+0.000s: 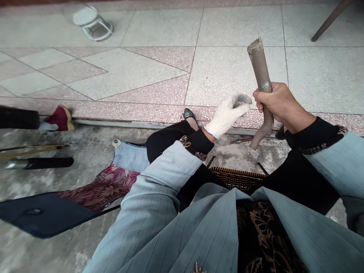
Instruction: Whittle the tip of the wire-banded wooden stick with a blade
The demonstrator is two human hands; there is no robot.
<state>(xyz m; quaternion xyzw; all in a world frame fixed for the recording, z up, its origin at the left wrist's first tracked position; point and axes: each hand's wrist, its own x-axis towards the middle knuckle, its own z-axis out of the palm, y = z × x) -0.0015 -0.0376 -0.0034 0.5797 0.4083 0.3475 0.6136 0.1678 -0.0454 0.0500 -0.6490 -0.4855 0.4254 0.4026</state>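
Light-blue pinstriped jacket point(159, 185) is nearest the camera, sleeves reaching forward, dark cuffs showing at both wrists. Both hands are held out ahead, over the edge of the tiled floor. Brown handle-like piece point(260, 64) is grasped in the bare right hand point(277, 99), fingers wrapped round its middle. It's held roughly upright, slightly tilted; ragged end up, bent end down. Silver wire point(264, 85) is wound round it just above the grip. White-gloved left hand point(229, 113) is held just beside it, apart, fingers curled toward the thumb; fingertips are blurred, so whether anything is pinched can't be told. Below, a small reddish object point(241, 140) is seen on the concrete ground point(91, 140); a woven wicker edge point(239, 176) is framed between the black-trousered legs. One dark shoe point(189, 113) is seen past the left forearm. Further left: denim-and-floral cloth point(119, 182), then a black-handled tool point(48, 163) and thin sticks point(34, 148). Another person's maroon shoe point(58, 118) is planted above those, by the tile edge. Beyond, on the tiles point(241, 22): white stool point(93, 22) at upper left, brown furniture leg point(331, 21) at upper right.
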